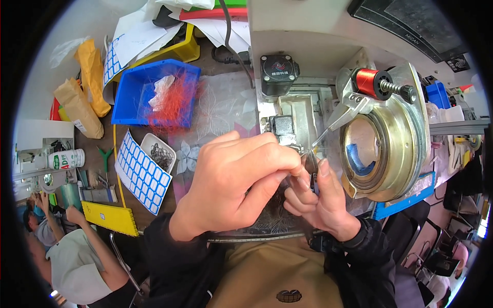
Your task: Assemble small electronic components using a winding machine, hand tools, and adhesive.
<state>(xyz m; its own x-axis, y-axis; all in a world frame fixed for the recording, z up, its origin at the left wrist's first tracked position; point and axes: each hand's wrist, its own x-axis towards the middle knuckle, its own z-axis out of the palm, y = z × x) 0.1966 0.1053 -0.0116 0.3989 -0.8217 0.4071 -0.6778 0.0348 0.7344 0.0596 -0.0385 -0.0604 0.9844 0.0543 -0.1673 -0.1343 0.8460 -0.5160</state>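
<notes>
My left hand (233, 185) is closed in a pinch, its fingertips meeting those of my right hand (326, 205) in front of the machine. A small dark piece (311, 163) with a metallic sheen shows between my right thumb and fingers; its kind is not clear. What my left fingertips hold is hidden behind the knuckles. Just beyond the hands, a thin metal guide arm (331, 123) points down toward them from a spool of red wire (368, 83). To the right of them stands the machine's large metal ring (395, 154), with a blue patch inside its opening.
At the left, a blue bin (128, 105) holds tangled red wire scraps. Nearer lie a white dish (172, 146) of dark wire pieces and a sheet of blue-edged labels (144, 172). A black motor (278, 74) stands behind. Another person (82, 262) sits at the far left.
</notes>
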